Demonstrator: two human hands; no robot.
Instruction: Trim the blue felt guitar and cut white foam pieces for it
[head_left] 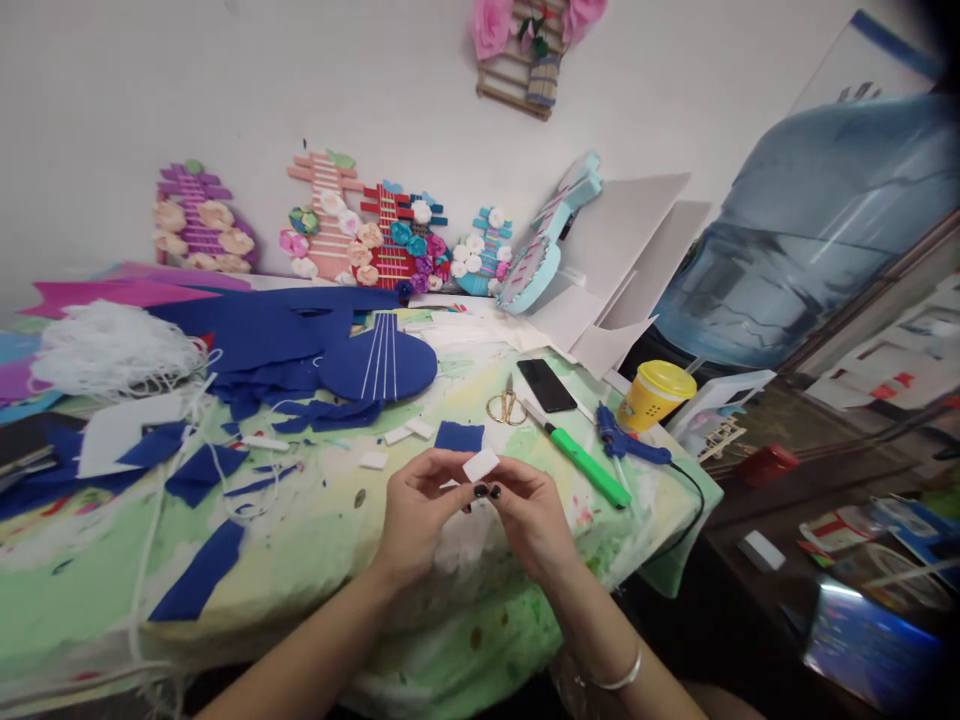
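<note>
A small white rectangular piece (481,463) is pinched between the fingers of my left hand (427,505) and my right hand (529,505), just above the table's front edge. Both thumbs meet at its lower side. Right behind it lies a small blue felt piece (460,436). More white pieces rest to the left, one of them (373,460) close to my left hand. Farther back is a round blue felt shape (380,362) with white strings running across it. What my fingertips do behind the white piece is hidden.
Gold-handled scissors (507,406), a phone (547,385), a green-handled cutter (589,467), a blue glue gun (630,440) and a yellow-lidded cup (656,395) stand or lie at right. White yarn (120,350) and blue scraps (199,570) cover the left. Decorated guitar shapes (390,240) line the wall.
</note>
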